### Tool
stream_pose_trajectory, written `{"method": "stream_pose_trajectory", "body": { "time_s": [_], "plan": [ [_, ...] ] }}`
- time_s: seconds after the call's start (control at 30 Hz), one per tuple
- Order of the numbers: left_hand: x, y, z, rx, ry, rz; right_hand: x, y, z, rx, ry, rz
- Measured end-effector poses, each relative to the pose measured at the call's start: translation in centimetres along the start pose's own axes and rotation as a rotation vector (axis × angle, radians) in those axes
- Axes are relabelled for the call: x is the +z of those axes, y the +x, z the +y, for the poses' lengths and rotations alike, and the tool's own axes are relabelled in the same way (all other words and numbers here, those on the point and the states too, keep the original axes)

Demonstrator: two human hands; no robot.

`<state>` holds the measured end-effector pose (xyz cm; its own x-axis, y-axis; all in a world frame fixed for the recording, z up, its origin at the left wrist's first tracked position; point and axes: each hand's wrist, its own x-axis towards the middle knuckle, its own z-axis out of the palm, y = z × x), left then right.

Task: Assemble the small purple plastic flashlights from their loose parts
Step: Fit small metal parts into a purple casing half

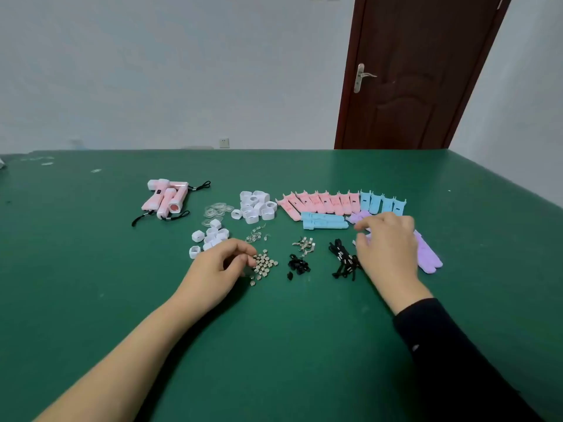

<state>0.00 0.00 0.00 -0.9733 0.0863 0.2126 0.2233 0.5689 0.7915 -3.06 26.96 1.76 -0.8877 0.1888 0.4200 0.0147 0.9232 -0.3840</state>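
Left hand: your left hand (221, 269) rests on the green table (91, 254), fingers curled, tips at the near-left edge of the button cells (265, 265). Whether a cell is pinched, I cannot tell.
Right hand: your right hand (387, 245) is arched over the purple shell halves (428, 255), fingers bent down onto them. A pale piece shows under the fingertips, but a firm grip cannot be made out.
Purple parts: they lie at the right end of the layout, just beside the blue shell halves (382, 204) and partly hidden by your hand.
Other parts: pink shell halves (320, 204) stand in a row. White head rings (255, 207), clear lenses (217, 210), LEDs (257, 236), metal contacts (304, 244), black switch pieces (298, 265) and black lanyards (344, 260) sit in separate heaps between your hands and the shells.
Done: a few finished pink flashlights (166, 198) lie at the far left, lanyards attached. No assembled purple one is in view.
Left: by the look of it, you are only gathering the first purple shell and cells, so nearly every purple step remains.
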Motion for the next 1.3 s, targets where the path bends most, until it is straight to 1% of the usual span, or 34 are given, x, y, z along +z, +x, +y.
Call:
{"method": "stream_pose_trajectory", "body": {
  "time_s": [0.07, 0.13, 0.33, 0.5, 1.17, 1.3],
  "plan": [
    [0.0, 0.0, 0.0, -0.012, -0.017, 0.004, -0.6, 0.2, 0.7, 0.073, -0.061, -0.025],
    [0.1, 0.1, -0.2, -0.005, -0.011, 0.001, -0.9, 0.5, 1.4, 0.136, -0.049, -0.06],
    [0.1, 0.1, -0.2, 0.005, -0.02, -0.001, -1.2, 0.5, 1.4, 0.188, -0.103, -0.109],
    [0.1, 0.0, -0.1, 0.009, -0.022, -0.01, -0.7, 0.1, 0.9, 0.164, -0.19, -0.136],
    [0.0, -0.1, 0.1, 0.002, -0.034, -0.005, -0.2, -0.1, 0.3, 0.101, -0.232, -0.118],
    [0.0, -0.1, 0.1, 0.004, -0.032, -0.005, -0.3, 0.0, 0.3, 0.089, -0.198, -0.076]
  ]
}}
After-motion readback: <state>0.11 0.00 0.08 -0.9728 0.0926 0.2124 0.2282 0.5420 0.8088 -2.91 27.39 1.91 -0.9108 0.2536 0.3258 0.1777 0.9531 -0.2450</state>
